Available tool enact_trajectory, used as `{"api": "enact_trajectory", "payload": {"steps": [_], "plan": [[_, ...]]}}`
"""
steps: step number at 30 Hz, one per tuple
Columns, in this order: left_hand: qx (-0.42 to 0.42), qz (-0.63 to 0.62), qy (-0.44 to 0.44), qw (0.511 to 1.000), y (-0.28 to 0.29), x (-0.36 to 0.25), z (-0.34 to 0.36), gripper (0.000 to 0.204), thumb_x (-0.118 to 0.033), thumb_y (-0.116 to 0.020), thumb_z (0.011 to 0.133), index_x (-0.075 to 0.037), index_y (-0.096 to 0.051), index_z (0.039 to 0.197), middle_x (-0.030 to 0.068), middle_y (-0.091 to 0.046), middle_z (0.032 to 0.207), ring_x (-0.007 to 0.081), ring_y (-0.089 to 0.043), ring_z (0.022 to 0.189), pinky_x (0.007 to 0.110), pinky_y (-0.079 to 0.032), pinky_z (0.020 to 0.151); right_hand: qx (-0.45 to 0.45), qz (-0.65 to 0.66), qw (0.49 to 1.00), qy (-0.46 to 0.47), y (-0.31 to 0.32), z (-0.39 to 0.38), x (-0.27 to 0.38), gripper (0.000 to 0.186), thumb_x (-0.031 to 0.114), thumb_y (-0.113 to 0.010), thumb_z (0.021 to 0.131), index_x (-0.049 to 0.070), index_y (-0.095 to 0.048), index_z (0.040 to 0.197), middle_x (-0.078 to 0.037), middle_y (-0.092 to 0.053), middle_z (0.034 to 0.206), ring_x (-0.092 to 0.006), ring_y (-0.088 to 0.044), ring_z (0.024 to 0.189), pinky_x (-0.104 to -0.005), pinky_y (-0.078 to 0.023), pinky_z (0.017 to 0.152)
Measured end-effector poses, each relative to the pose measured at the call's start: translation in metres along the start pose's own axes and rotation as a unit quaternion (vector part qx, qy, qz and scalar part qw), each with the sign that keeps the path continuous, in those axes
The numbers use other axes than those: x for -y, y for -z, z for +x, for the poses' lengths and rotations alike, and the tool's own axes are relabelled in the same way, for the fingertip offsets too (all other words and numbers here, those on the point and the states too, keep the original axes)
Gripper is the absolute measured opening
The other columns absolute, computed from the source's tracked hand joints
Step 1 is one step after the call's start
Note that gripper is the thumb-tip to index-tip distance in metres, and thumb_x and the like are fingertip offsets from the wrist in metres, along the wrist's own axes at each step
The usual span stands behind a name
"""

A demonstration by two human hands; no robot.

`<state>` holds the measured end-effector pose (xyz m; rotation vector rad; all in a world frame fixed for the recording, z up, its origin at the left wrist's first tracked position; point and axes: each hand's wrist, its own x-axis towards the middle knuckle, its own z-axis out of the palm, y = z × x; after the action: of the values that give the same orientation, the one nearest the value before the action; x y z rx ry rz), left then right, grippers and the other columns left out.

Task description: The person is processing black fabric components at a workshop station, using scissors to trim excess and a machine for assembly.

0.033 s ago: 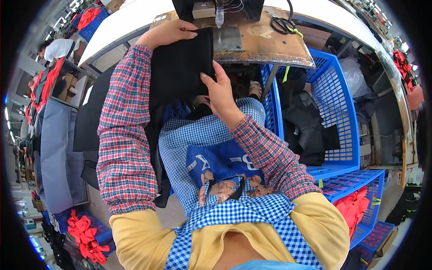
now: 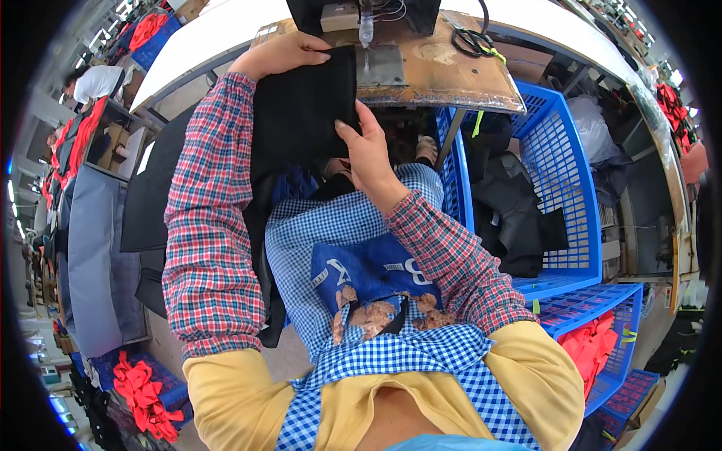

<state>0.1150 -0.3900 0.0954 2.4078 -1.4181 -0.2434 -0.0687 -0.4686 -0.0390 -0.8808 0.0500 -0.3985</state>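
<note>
A piece of black fabric (image 2: 297, 109) is held up at the front edge of the wooden machine table (image 2: 444, 71). My left hand (image 2: 282, 56) grips its upper edge, thumb on top. My right hand (image 2: 366, 150) pinches its right edge lower down, below the table edge. Just beyond the fabric, above a metal plate (image 2: 383, 64), is a dark machine (image 2: 308, 11) with a small pale box and a clear fitting with thin wires. More black fabric (image 2: 158, 195) hangs to the left, behind my left arm.
A blue crate (image 2: 571, 195) with dark fabric stands right of my legs; a lower crate (image 2: 617, 361) holds red pieces (image 2: 590, 346). Black scissors (image 2: 470, 41) lie on the tabletop. Grey panels (image 2: 98, 263) and more red pieces (image 2: 139, 395) are at left. A person (image 2: 98, 83) works at far left.
</note>
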Motion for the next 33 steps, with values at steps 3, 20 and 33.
{"api": "enact_trajectory", "payload": {"steps": [3, 20, 33], "plan": [[-0.019, 0.003, 0.015, 1.0, -0.005, 0.005, 0.008, 0.035, -0.029, -0.06, 0.093, -0.008, -0.064, 0.121, 0.009, -0.069, 0.108, 0.0195, -0.066, 0.096, 0.028, -0.049, 0.09, 0.0, 0.01, 1.0, 0.0, 0.002, 0.006, 0.004, 0.047, -0.002, -0.05, 0.093, -0.002, -0.038, 0.139, -0.012, -0.053, 0.13, -0.0198, -0.054, 0.114, -0.0306, -0.046, 0.097], [-0.006, -0.032, -0.002, 0.999, -0.007, 0.003, 0.009, 0.038, -0.032, -0.059, 0.094, -0.009, -0.063, 0.123, 0.0093, -0.068, 0.108, 0.0184, -0.064, 0.099, 0.027, -0.048, 0.091, -0.024, -0.021, 0.999, 0.008, 0.002, 0.004, 0.012, 0.05, -0.002, -0.052, 0.093, -0.004, -0.035, 0.14, -0.013, -0.052, 0.132, -0.0191, -0.053, 0.117, -0.0295, -0.043, 0.1], [0.225, -0.152, 0.077, 0.959, -0.037, -0.03, -0.097, 0.057, -0.056, -0.054, 0.091, -0.002, -0.068, 0.103, 0.0062, -0.064, 0.081, 0.0172, -0.058, 0.075, 0.026, -0.047, 0.072, 0.1, -0.268, 0.958, -0.003, 0.075, -0.04, 0.175, 0.044, -0.001, -0.063, 0.083, 0.002, -0.057, 0.127, -0.006, -0.062, 0.117, -0.015, -0.058, 0.106, -0.0265, -0.045, 0.095]]}}
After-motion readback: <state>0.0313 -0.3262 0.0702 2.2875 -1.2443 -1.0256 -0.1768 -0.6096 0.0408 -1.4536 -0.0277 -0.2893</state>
